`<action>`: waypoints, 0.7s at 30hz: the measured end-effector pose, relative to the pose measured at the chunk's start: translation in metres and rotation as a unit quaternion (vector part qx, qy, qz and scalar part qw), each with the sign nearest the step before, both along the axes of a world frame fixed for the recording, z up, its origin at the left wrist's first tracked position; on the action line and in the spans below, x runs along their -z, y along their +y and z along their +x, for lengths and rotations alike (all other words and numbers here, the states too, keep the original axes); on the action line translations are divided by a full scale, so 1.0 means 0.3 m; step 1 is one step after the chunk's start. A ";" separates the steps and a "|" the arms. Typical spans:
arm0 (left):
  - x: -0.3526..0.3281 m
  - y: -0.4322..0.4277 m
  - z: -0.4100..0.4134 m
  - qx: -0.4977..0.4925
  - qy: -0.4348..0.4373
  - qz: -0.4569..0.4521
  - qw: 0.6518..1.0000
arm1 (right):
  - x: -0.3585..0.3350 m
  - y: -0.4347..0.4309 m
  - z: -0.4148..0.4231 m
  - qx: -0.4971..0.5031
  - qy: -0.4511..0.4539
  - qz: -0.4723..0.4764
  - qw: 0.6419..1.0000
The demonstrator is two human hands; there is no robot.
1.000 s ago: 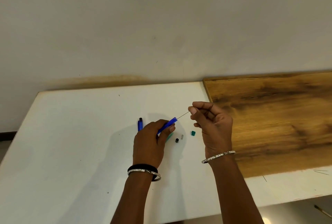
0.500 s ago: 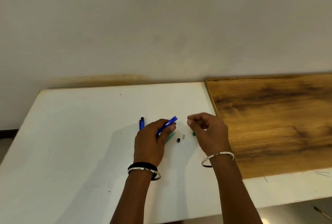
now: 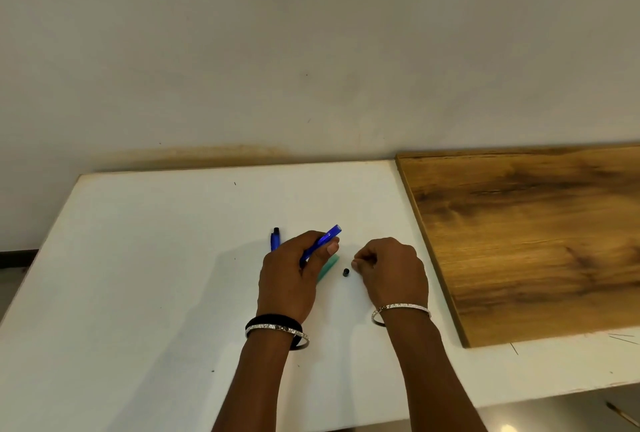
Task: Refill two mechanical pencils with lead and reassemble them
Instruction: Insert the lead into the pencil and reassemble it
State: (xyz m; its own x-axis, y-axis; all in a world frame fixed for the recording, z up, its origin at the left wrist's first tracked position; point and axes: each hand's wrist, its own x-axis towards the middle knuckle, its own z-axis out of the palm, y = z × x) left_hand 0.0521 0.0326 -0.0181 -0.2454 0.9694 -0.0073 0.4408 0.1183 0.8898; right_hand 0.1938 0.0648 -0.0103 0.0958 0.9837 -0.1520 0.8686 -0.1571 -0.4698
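Observation:
My left hand (image 3: 291, 279) grips a blue pencil barrel (image 3: 325, 239), tilted with its open end up and to the right. Under that hand a green pencil barrel (image 3: 329, 268) lies on the white table (image 3: 156, 258). A blue pencil part with a black tip (image 3: 275, 239) lies just left of the hand. A tiny black cap (image 3: 346, 272) stands between my hands. My right hand (image 3: 393, 274) is low over the table, thumb and forefinger pinched together just right of the black cap. Whether anything is in that pinch is hidden.
A brown wooden board (image 3: 536, 241) covers the right part of the table, its edge close to my right hand. A plain wall rises behind the table. Thin lead sticks (image 3: 620, 337) lie at the table's front right. The table's front edge runs just under my forearms.
A second ago my right hand held a thin lead at the barrel's open end. The lead is no longer seen, and the hand has dropped to the table beside the black cap. The small grey piece and green cap are now hidden.

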 end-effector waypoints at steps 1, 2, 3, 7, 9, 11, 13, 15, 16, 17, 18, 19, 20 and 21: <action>0.001 0.000 0.000 0.000 0.000 0.001 1.000 | 0.003 0.001 -0.001 0.004 0.000 -0.007 1.000; 0.002 0.000 -0.001 -0.001 0.000 0.001 1.000 | 0.008 0.001 -0.003 0.006 0.000 -0.014 1.000; 0.003 0.000 -0.001 -0.001 0.001 0.002 1.000 | 0.013 0.001 -0.005 0.006 -0.001 -0.018 1.000; 0.000 -0.002 -0.007 0.007 -0.003 0.001 1.000 | 0.022 0.004 -0.005 0.020 0.050 0.015 0.998; -0.001 -0.002 -0.008 0.008 -0.005 -0.002 1.000 | 0.008 0.011 0.002 0.050 0.142 0.077 0.986; 0.002 -0.001 -0.008 0.005 -0.002 -0.009 1.000 | -0.014 0.018 0.007 0.056 0.253 0.123 0.958; 0.004 0.001 -0.006 0.003 0.006 -0.017 1.000 | -0.038 0.019 0.002 0.044 0.356 0.114 0.926; 0.003 0.003 -0.001 0.004 0.012 -0.022 1.000 | -0.054 0.017 -0.005 0.030 0.432 0.088 0.897; 0.004 0.003 0.000 0.005 0.014 -0.023 1.000 | -0.057 0.017 -0.009 0.022 0.449 0.080 0.890; 0.004 0.003 0.001 0.006 0.017 -0.025 1.000 | -0.059 0.016 -0.012 0.014 0.456 0.076 0.887; 0.004 0.003 0.001 0.006 0.020 -0.026 0.999 | -0.060 0.016 -0.013 0.007 0.459 0.073 0.885; 0.006 0.002 0.000 0.006 0.023 -0.026 0.999 | -0.059 0.016 -0.014 0.003 0.460 0.071 0.885; 0.007 0.002 -0.002 0.006 0.025 -0.024 0.999 | -0.057 0.016 -0.013 0.000 0.460 0.070 0.885; 0.009 0.003 -0.002 0.006 0.027 -0.022 0.999 | -0.054 0.016 -0.012 -0.003 0.458 0.068 0.886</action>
